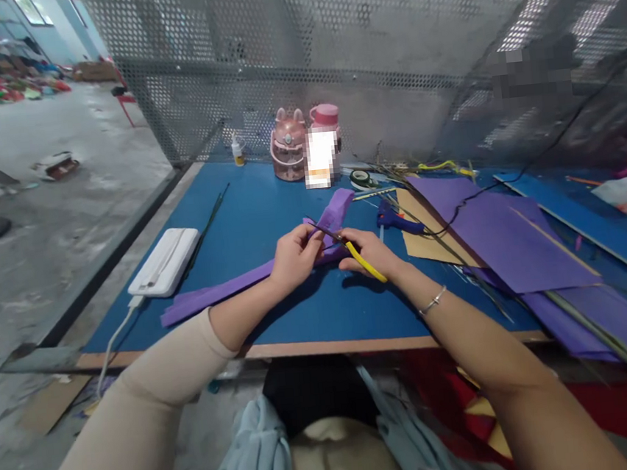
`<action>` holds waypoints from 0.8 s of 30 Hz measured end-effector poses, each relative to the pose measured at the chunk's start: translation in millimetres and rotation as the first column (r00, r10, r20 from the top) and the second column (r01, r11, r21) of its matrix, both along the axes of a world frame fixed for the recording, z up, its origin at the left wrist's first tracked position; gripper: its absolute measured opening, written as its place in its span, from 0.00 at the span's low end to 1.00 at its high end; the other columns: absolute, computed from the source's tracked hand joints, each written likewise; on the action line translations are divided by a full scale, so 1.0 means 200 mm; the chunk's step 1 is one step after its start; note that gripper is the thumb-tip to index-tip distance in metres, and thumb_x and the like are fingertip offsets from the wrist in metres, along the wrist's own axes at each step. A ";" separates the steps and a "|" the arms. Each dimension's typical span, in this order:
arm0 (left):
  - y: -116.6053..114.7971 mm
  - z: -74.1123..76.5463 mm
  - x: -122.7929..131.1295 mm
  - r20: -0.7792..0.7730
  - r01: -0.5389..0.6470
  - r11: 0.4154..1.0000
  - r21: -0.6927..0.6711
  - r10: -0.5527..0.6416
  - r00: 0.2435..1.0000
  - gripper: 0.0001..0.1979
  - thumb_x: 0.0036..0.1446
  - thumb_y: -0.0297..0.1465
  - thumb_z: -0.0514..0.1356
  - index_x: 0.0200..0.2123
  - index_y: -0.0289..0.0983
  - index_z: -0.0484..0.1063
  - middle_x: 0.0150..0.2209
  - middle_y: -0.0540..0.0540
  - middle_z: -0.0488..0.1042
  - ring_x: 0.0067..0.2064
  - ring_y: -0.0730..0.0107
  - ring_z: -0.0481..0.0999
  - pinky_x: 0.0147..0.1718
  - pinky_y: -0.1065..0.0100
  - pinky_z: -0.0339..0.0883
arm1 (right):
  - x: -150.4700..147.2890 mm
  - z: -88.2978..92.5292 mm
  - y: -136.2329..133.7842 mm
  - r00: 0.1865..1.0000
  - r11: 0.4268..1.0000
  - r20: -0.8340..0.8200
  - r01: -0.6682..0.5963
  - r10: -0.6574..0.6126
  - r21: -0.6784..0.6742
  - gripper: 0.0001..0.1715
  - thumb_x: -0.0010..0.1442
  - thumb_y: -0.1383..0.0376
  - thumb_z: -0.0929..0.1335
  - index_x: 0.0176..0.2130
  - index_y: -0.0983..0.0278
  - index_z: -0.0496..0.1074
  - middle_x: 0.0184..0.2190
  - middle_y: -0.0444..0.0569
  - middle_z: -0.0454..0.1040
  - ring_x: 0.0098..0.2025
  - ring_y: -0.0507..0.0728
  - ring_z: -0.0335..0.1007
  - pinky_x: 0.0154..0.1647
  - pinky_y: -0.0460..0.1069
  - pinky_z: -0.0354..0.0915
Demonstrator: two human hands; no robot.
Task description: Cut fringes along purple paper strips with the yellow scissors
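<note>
My left hand is closed on a long strip of purple paper, which trails to the left across the blue table. The strip's other end rises beyond my fingers, folded and creased. In my right hand are scissors or pliers with yellow handles; their dark metal end lies across the purple strip close to my left fingertips. Whether the blades are apart is too small to tell. The right fingers are wrapped round the handles and partly hidden.
A white power bank with a cable lies at the left. Behind stand a small bottle, a pink container and a pink-lidded bottle. To the right are a blue glue gun, green tape and purple sheets.
</note>
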State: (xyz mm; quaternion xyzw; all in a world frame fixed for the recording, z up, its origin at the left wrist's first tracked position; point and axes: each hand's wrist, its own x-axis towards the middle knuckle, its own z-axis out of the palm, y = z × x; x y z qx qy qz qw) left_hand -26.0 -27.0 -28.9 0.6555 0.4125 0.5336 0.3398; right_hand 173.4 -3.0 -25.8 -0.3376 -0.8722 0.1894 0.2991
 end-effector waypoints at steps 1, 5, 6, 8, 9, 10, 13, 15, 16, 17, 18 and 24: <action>-0.01 0.00 0.00 -0.018 0.003 1.000 0.016 -0.002 1.000 0.13 0.62 0.37 0.54 0.29 0.36 0.68 0.21 0.52 0.70 0.23 0.76 0.68 0.26 0.73 0.61 | 0.00 -0.01 -0.01 1.000 1.000 -0.013 0.004 -0.003 0.020 0.42 0.49 0.34 0.65 0.42 0.67 0.70 0.30 0.49 0.69 0.31 0.56 0.62 0.33 0.49 0.60; -0.03 0.02 0.01 -0.047 0.020 0.998 0.057 -0.018 0.999 0.13 0.62 0.36 0.54 0.29 0.35 0.69 0.22 0.51 0.70 0.24 0.76 0.68 0.27 0.73 0.61 | 0.01 -0.03 -0.02 0.999 0.997 -0.051 0.010 -0.006 0.070 0.45 0.48 0.33 0.65 0.45 0.68 0.70 0.31 0.51 0.70 0.32 0.57 0.65 0.34 0.50 0.61; -0.03 0.02 0.01 -0.043 0.027 0.998 0.059 -0.024 0.999 0.13 0.62 0.36 0.54 0.29 0.35 0.69 0.22 0.51 0.70 0.24 0.76 0.68 0.26 0.73 0.61 | 0.01 -0.03 -0.02 0.998 0.998 -0.056 0.011 -0.007 0.067 0.45 0.49 0.34 0.65 0.45 0.68 0.70 0.30 0.50 0.70 0.31 0.56 0.64 0.33 0.50 0.61; -0.03 0.02 0.00 -0.040 0.033 0.997 0.064 -0.031 0.999 0.13 0.62 0.36 0.54 0.29 0.35 0.69 0.22 0.51 0.70 0.23 0.76 0.68 0.25 0.73 0.60 | 0.02 -0.03 -0.03 0.998 0.999 -0.060 0.010 -0.007 0.050 0.43 0.50 0.34 0.65 0.45 0.68 0.70 0.29 0.48 0.69 0.29 0.55 0.62 0.31 0.49 0.60; -0.03 0.02 0.00 -0.041 0.035 0.997 0.066 -0.032 0.999 0.13 0.62 0.37 0.54 0.29 0.35 0.69 0.22 0.52 0.70 0.23 0.77 0.68 0.25 0.73 0.60 | 0.02 -0.02 -0.03 0.998 0.999 -0.059 0.009 -0.006 0.042 0.42 0.51 0.35 0.65 0.44 0.68 0.71 0.28 0.47 0.68 0.28 0.54 0.61 0.31 0.48 0.59; -0.03 0.03 0.00 -0.043 0.036 0.997 0.069 -0.033 0.999 0.13 0.62 0.37 0.54 0.29 0.35 0.69 0.22 0.52 0.69 0.23 0.77 0.67 0.25 0.73 0.60 | 0.02 -0.02 -0.04 0.998 0.999 -0.059 0.010 -0.008 0.038 0.40 0.52 0.36 0.65 0.43 0.68 0.71 0.27 0.46 0.67 0.27 0.53 0.60 0.30 0.48 0.58; -0.02 0.03 0.00 -0.038 0.044 0.997 0.062 -0.042 0.998 0.12 0.61 0.36 0.54 0.30 0.35 0.70 0.22 0.51 0.70 0.23 0.77 0.68 0.25 0.74 0.61 | 0.02 -0.02 -0.04 0.997 0.999 -0.065 0.035 -0.033 0.038 0.34 0.54 0.40 0.67 0.39 0.68 0.72 0.25 0.44 0.65 0.26 0.52 0.57 0.28 0.47 0.56; -0.02 0.03 0.00 -0.014 0.056 0.998 0.025 -0.055 0.998 0.11 0.60 0.36 0.55 0.31 0.35 0.71 0.23 0.51 0.71 0.23 0.77 0.68 0.24 0.74 0.62 | 0.02 -0.03 -0.04 0.996 0.998 -0.069 0.060 -0.057 0.033 0.30 0.55 0.43 0.68 0.38 0.67 0.72 0.25 0.44 0.66 0.26 0.51 0.56 0.28 0.46 0.56; -0.02 0.03 0.00 0.005 0.063 0.998 -0.003 -0.063 0.998 0.11 0.60 0.36 0.56 0.32 0.34 0.71 0.24 0.50 0.72 0.22 0.77 0.69 0.24 0.74 0.63 | 0.02 -0.03 -0.04 0.995 0.997 -0.069 0.068 -0.066 0.030 0.28 0.55 0.45 0.69 0.39 0.67 0.72 0.26 0.44 0.67 0.26 0.51 0.56 0.28 0.46 0.56; -0.02 0.03 0.00 0.026 0.074 0.997 -0.033 -0.073 0.997 0.11 0.59 0.37 0.56 0.33 0.34 0.71 0.26 0.50 0.73 0.23 0.77 0.70 0.23 0.74 0.64 | 0.02 -0.03 -0.04 0.995 0.997 -0.069 0.074 -0.072 0.027 0.26 0.56 0.47 0.69 0.39 0.67 0.72 0.26 0.44 0.67 0.26 0.50 0.56 0.28 0.46 0.56; -0.02 0.02 0.00 0.047 0.087 0.994 -0.061 -0.084 0.995 0.12 0.59 0.38 0.56 0.34 0.34 0.72 0.27 0.49 0.74 0.23 0.76 0.71 0.23 0.74 0.64 | 0.03 -0.04 -0.04 0.995 0.997 -0.070 0.078 -0.076 0.023 0.25 0.56 0.48 0.69 0.39 0.67 0.72 0.26 0.44 0.67 0.25 0.50 0.56 0.28 0.45 0.56; 0.00 0.00 0.00 0.116 0.123 0.986 -0.112 -0.110 0.987 0.14 0.58 0.40 0.57 0.35 0.33 0.72 0.27 0.48 0.74 0.22 0.76 0.72 0.22 0.74 0.65 | 0.02 -0.04 -0.04 0.993 0.996 -0.087 0.088 -0.086 0.017 0.23 0.57 0.51 0.69 0.40 0.68 0.72 0.27 0.45 0.69 0.25 0.50 0.57 0.28 0.45 0.57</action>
